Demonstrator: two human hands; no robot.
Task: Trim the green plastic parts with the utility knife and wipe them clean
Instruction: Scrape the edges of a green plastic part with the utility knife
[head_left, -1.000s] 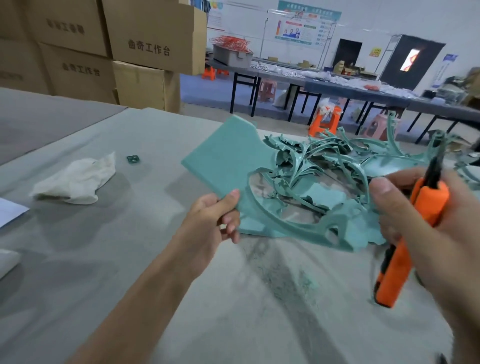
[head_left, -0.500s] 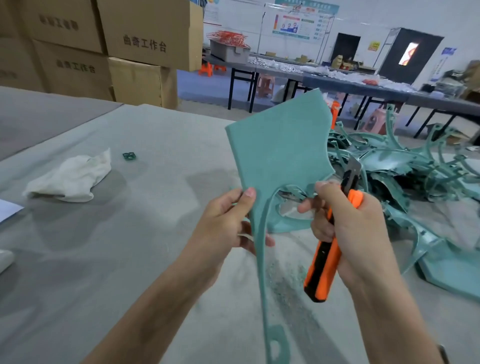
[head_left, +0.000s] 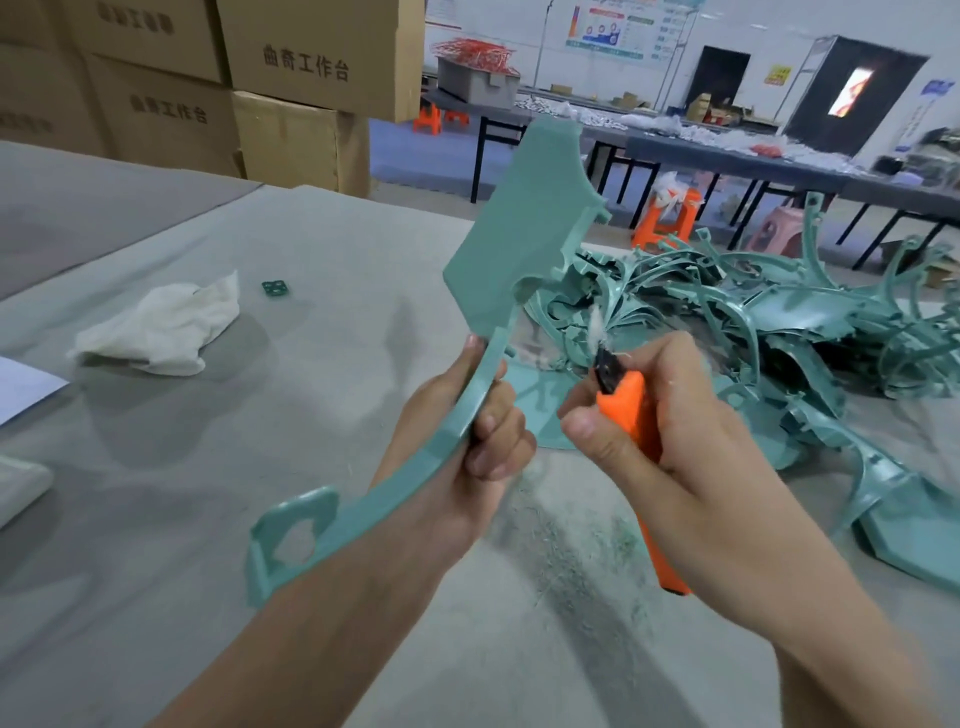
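Grey felt covers the worktop (head_left: 322, 270), which carries everything we work with. On its right side lies the pile (head_left: 753, 332) of green parts, tangled and well apart from the cloth. We hold one part (head_left: 519, 244) raised above the worktop, broad plate up. Its curved arm runs down through our left hand (head_left: 467, 441), whose fingers (head_left: 493, 431) clench round that arm. The white cloth (head_left: 161, 327) lies crumpled on the left, untouched. Our right hand (head_left: 665, 431) wraps round the orange knife (head_left: 631, 415), blade end up and just beside the part's inner edge. The blade itself is blurred, so we cannot tell whether it touches. Fine green shavings (head_left: 571, 571) dust the felt beneath our hands, and a small green scrap (head_left: 274, 289) sits near the cloth. We judge this to be the trimming step, with wiping not yet begun. The next move calls for a steady left grip and the blade laid shallow along the edge, stroked away from our left fingers.
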